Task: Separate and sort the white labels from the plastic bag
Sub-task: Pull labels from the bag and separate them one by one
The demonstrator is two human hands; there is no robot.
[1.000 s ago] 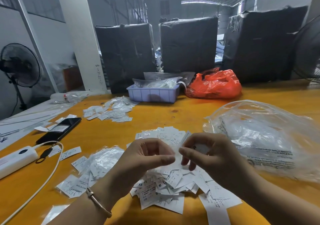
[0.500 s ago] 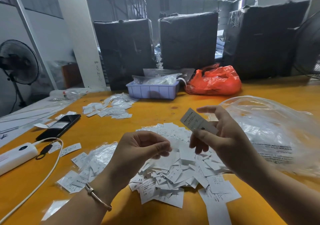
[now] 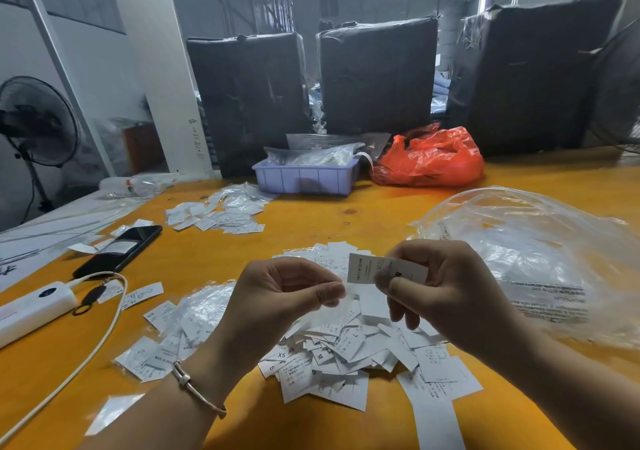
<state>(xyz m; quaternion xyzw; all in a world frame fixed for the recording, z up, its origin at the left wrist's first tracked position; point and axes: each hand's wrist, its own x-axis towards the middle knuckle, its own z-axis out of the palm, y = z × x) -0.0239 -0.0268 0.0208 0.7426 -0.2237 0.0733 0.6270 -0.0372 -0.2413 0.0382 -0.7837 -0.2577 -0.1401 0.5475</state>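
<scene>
My right hand point(image 3: 446, 290) pinches one white label point(image 3: 363, 267) between thumb and fingers, held above a heap of loose white labels point(image 3: 346, 342) on the yellow table point(image 3: 346, 221). My left hand point(image 3: 277, 297) hovers just left of that label with thumb and forefinger pressed together; I cannot see anything between them. A large clear plastic bag point(image 3: 526, 259) lies crumpled to the right of the heap. Small clear bags of labels point(image 3: 194, 318) sit left of my left hand. A second spread of labels point(image 3: 221, 214) lies farther back.
A black phone point(image 3: 121, 250), a white power bank point(image 3: 31, 307) and its cable point(image 3: 104, 338) lie at the left. A lilac tray point(image 3: 304, 179) and an orange bag point(image 3: 429, 158) stand at the back before black wrapped bales point(image 3: 377, 75). A fan point(image 3: 38, 120) stands far left.
My right hand lifted a single label out of the heap, raised it, then brought it back down and left toward my left hand. My left hand stayed nearly in place.
</scene>
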